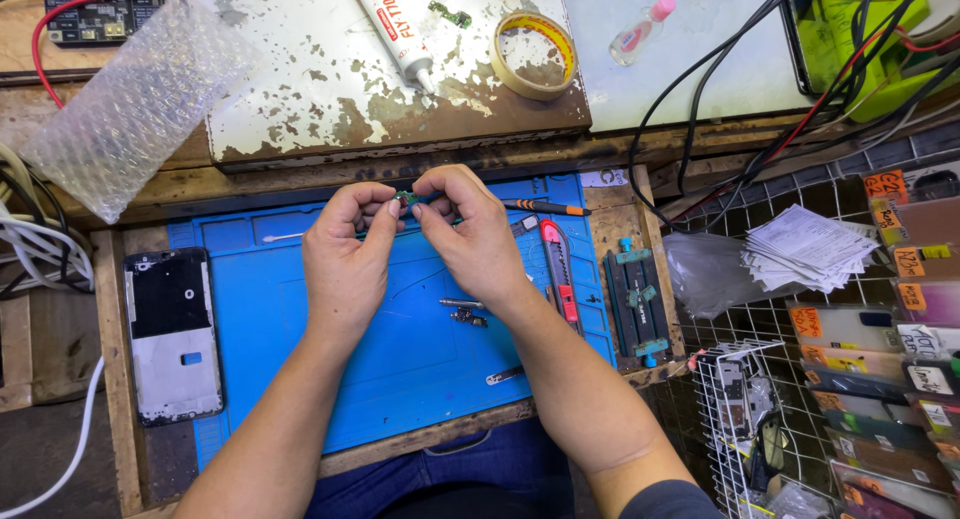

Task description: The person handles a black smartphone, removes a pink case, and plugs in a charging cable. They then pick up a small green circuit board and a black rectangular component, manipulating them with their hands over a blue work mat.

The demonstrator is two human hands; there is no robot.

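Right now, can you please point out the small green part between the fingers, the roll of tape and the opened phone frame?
small green part (405,196), head view, on the bit showing between both hands' fingertips.
roll of tape (516,80), head view, on its lower-left rim.
opened phone frame (172,334), head view, on its middle.

Looks like a phone repair bench to me. I see a blue silicone work mat (300,379), a stripped phone frame (172,334), a glue tube (392,27), a tape roll (537,54), a utility knife (559,269), tangled cables (740,99), and a wire rack of packaged parts (880,379) beside it.
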